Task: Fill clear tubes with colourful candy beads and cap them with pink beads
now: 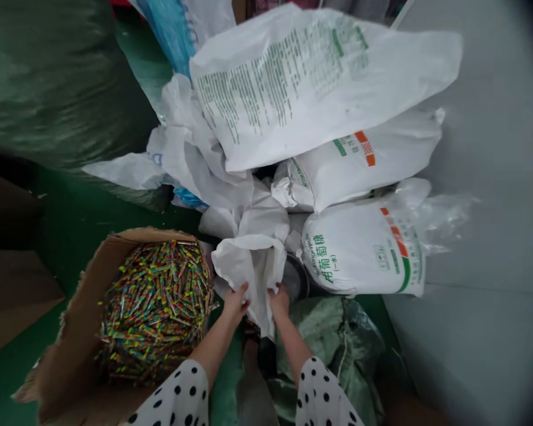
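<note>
Here, the white sack (261,266) lies between your hands, mouth gaping beyond them; your left hand (236,303) and right hand (279,302) each pinch one side of its edge.

- I assess a storage or packing area of a workshop or factory.
- I observe bulk white sacks (364,248) with green print, stacked.
- I note an open carton (75,319) filled with small colourful sticks (157,307).
- I record a green floor (71,207).
</note>
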The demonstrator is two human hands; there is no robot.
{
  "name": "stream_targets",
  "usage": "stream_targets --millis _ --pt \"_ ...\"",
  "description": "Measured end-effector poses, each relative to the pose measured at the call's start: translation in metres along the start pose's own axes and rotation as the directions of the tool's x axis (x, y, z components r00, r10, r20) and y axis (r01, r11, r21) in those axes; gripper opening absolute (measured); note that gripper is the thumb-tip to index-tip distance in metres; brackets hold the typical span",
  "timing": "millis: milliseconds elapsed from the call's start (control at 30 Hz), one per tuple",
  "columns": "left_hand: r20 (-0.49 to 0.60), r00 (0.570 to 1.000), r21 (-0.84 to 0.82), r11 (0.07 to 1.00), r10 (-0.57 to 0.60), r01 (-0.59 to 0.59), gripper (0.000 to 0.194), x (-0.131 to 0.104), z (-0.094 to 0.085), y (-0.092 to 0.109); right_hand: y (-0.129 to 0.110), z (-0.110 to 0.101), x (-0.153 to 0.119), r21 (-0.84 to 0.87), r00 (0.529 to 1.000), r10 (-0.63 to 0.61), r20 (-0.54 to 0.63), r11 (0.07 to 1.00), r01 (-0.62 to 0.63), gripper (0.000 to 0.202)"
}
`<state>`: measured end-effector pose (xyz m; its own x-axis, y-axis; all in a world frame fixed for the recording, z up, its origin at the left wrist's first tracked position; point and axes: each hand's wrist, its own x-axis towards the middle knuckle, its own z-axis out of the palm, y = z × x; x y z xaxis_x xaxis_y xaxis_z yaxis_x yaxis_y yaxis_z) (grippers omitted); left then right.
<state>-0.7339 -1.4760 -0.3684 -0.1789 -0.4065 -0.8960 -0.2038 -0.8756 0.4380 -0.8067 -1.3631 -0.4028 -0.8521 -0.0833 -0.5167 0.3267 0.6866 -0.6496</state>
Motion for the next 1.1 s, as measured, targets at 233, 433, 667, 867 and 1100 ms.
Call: stream_targets --millis 233,433,667,867,1100 --pt "-0.048 0.994 -0.101 0.99 0.095 -0.1 0.018 -0.003 -0.007 0.031 -0.006 -0.057 0.051 0.388 0.981 0.109 -0.163 0.921 -0.038 0.033" --pt "0.087 0.975 -0.168 0.968 0.205 -0.188 0.026 -0.044 -0.015 0.1 -0.04 -0.11 0.066 0.644 0.985 0.095 -0.145 0.765 0.022 0.029" --pt "0.177 0.968 -0.248 0.96 0.179 -0.133 0.022 -0.092 -0.004 0.128 -0.043 -0.1 0.036 0.688 0.991 0.101 -0.088 0.726 -0.013 0.03" --pt "0.28 0.95 -0.298 0.953 0.137 -0.049 0.017 -0.122 0.006 0.153 -0.031 -0.098 0.006 0.627 0.997 0.074 -0.018 0.778 -0.046 0.031" --pt "0.418 0.751 -0.482 0.825 0.512 -0.295 0.011 -0.116 0.071 0.204 -0.013 -0.094 0.004 0.519 0.998 0.051 0.031 0.853 -0.06 0.047"
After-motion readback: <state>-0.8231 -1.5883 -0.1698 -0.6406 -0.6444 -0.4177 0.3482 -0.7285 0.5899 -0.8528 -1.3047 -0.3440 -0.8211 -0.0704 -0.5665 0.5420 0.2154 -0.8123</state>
